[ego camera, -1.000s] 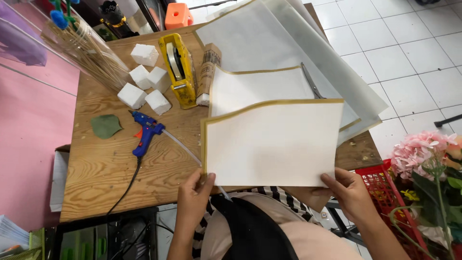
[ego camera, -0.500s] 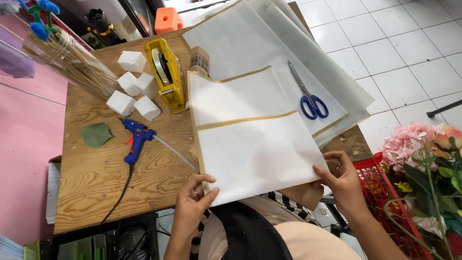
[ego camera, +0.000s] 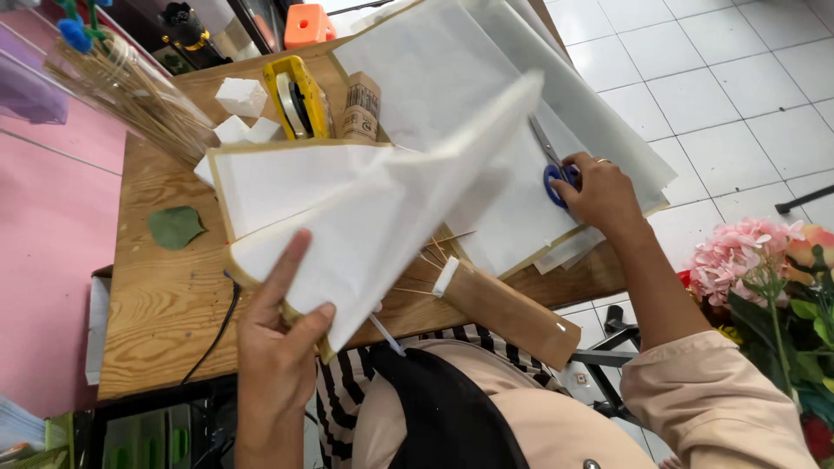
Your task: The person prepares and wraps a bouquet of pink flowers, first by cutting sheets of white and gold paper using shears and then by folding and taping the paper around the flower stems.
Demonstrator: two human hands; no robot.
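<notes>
At the far left edge of the table [ego camera: 165,304] a bunch of thin sticks [ego camera: 130,87] leans in a clear wrap, and a green leaf [ego camera: 175,227] lies flat on the wood near that edge. Just past it, the left hand [ego camera: 278,347] is closed on the near corner of a white sheet with a gold edge [ego camera: 347,208], with the thumb on top and one finger sticking up. A second ago both hands held this sheet flat at the near edge of the table; now only the left hand has it, and it is lifted, bent and turned to the left, so it hides the blue glue gun. Only the black cord [ego camera: 217,326] still shows under it. Behind the sheet, toward the far edge, sit white foam blocks [ego camera: 241,95], a yellow tape holder [ego camera: 295,95] and a small brown box [ego camera: 360,108]. Under the lifted sheet, at the near edge, a brown paper pack of thin sticks [ego camera: 495,304] now shows. More big white sheets [ego camera: 452,61] lie spread over the right part of the table. On them lie the blue scissors [ego camera: 552,169]. The right hand [ego camera: 599,191] has let go of the sheet and gone over to them, and its fingers are curled on the blue handles. I cannot tell if it has picked them up yet. Off the right edge, pink flowers [ego camera: 747,256] stand over the tile floor.
</notes>
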